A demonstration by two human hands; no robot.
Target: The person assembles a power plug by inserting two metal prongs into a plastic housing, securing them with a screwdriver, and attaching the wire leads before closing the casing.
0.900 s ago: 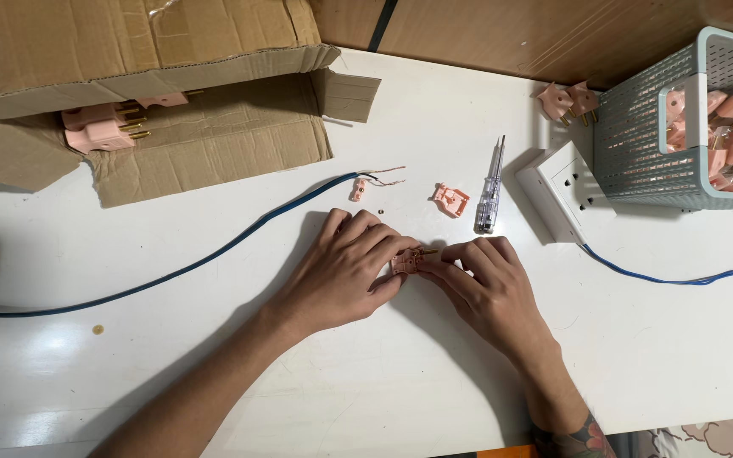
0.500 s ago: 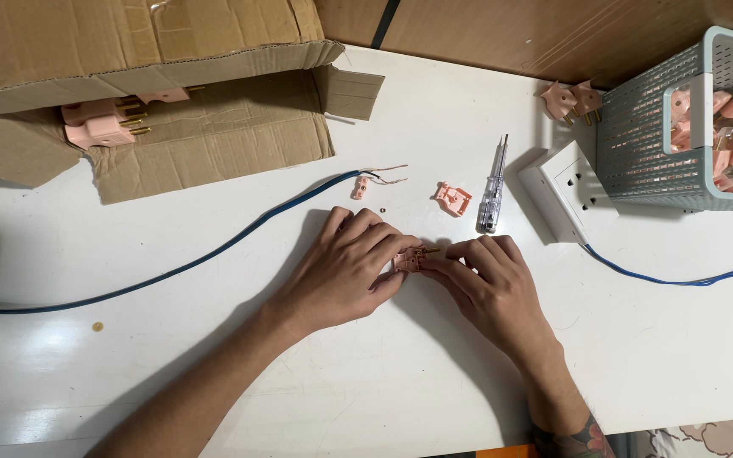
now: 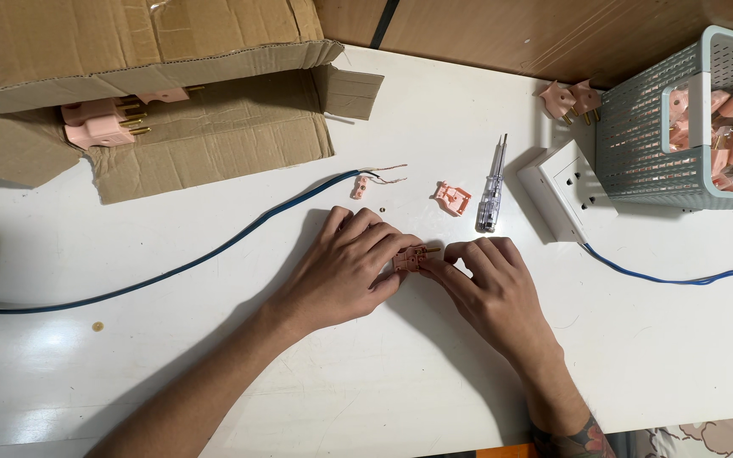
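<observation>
We worked at a white table [image 3: 366, 373] with an open cardboard box [image 3: 171, 93] at its far left and a mesh basket [image 3: 646, 144] at right. Our left hand [image 3: 345, 271] and right hand [image 3: 489, 293] lay knuckles-up at the middle, fingers curled and pinching a small pink plug part [image 3: 409, 257] between them, near the screwdriver [image 3: 491, 188].

Both forearms are bare, with a colourful tattoo [image 3: 574, 441] near the right wrist.
</observation>
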